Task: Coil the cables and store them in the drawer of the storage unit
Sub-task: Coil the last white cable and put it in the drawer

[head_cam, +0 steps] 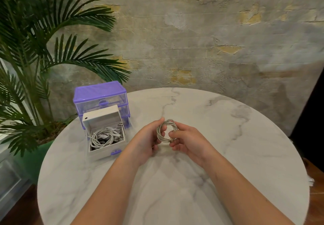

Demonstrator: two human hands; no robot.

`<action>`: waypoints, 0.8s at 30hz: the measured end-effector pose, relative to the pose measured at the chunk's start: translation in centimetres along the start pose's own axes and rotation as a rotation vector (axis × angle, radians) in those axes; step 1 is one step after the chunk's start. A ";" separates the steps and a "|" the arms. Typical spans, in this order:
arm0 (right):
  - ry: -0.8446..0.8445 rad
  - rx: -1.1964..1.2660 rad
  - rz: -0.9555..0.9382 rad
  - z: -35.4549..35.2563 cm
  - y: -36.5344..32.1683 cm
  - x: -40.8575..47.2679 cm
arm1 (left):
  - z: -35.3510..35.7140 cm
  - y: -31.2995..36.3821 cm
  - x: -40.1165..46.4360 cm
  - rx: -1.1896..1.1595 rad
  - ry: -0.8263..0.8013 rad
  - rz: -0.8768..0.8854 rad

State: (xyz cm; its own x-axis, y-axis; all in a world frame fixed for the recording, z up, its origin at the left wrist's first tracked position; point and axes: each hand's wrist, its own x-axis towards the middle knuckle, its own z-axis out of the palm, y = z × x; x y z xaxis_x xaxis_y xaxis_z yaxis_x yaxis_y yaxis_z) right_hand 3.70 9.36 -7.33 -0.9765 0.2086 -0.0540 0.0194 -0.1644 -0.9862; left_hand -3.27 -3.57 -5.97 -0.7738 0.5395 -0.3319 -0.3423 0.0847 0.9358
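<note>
While both hands' grips, left (149,138), right (185,141), pinch one coiled cable (166,130), one drawer (107,142) pulled out

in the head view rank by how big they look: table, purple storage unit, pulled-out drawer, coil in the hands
1. table
2. and 3. storage unit and drawer: they look alike, and the drawer is nearer and hides part of the unit, so no ranking
4. coil
</note>
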 end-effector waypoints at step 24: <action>0.185 -0.025 -0.048 0.0 0.5 0.5 | 0.8 0.1 0.4 -0.416 0.039 0.208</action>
State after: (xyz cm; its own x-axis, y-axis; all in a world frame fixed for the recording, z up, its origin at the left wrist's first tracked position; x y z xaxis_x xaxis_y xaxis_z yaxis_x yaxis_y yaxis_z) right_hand 3.25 9.41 -7.86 -0.9205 0.3895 -0.0322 -0.0188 -0.1264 -0.9918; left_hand -3.24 -2.69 -5.96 -0.8654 0.4770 -0.1535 -0.3559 -0.3694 0.8584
